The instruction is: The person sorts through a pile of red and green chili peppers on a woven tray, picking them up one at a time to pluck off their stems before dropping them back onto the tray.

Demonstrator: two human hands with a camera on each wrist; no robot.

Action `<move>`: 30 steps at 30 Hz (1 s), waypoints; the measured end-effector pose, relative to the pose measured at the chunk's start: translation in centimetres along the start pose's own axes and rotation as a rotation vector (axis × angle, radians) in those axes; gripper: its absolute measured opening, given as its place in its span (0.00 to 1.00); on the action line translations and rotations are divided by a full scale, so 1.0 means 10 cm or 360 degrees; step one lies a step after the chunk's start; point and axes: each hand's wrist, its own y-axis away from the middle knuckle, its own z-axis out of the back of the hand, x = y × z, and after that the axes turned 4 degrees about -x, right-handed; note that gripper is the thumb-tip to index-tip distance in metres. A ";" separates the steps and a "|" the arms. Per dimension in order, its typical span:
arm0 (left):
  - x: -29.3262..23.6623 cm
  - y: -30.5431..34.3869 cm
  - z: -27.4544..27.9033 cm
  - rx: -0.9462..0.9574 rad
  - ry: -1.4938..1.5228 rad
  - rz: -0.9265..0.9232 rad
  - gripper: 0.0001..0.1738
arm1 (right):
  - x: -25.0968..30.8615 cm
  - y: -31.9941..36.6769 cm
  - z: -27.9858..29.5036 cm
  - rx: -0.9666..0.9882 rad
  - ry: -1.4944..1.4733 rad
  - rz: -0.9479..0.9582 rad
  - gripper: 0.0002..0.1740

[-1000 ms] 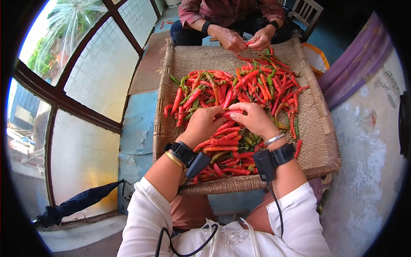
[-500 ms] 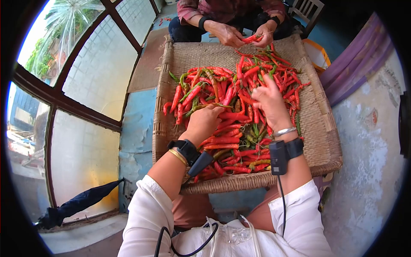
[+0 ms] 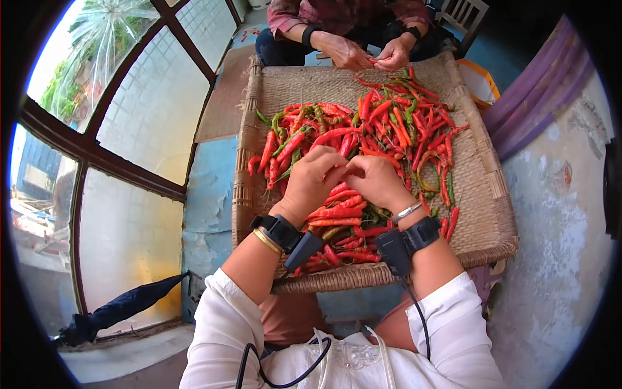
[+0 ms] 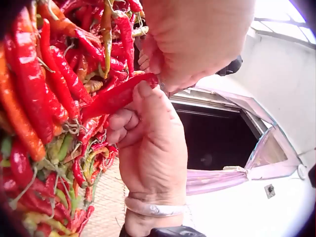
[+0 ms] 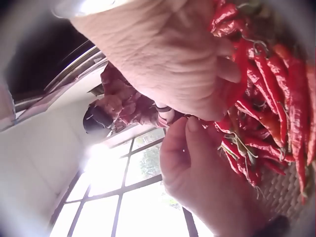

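Above the heap of chili peppers, my two hands meet at the fingertips. My right hand holds a red chili pepper between thumb and curled fingers, as the left wrist view shows. Thumb and forefinger of my left hand pinch at the stem end of that pepper; in the right wrist view this left hand comes from below. The stem itself is mostly hidden by the fingers. Below the hands, several red peppers lie side by side.
The peppers lie on a woven tray with a thick rim. Across it another person's hands work close together at the far edge. Windows stand on the left, with a folded dark umbrella; a purple curtain hangs on the right.
My right hand reached out over the heap half a second ago, and has come back to my left hand with a red chili pepper. My left hand has stayed near its place.
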 end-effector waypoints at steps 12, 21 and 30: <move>-0.03 0.10 -0.06 0.0776 -0.0233 0.0585 0.13 | -0.08 -0.12 0.29 -0.0144 -0.0983 -0.0668 0.08; 0.03 0.19 -0.04 0.1231 -0.0120 0.0322 0.13 | -0.10 -0.07 0.18 0.0001 -0.0837 -0.0615 0.21; 0.06 0.19 -0.08 0.0754 -0.0264 0.0337 0.13 | -0.05 0.11 -0.06 0.0387 0.0892 -0.0205 0.08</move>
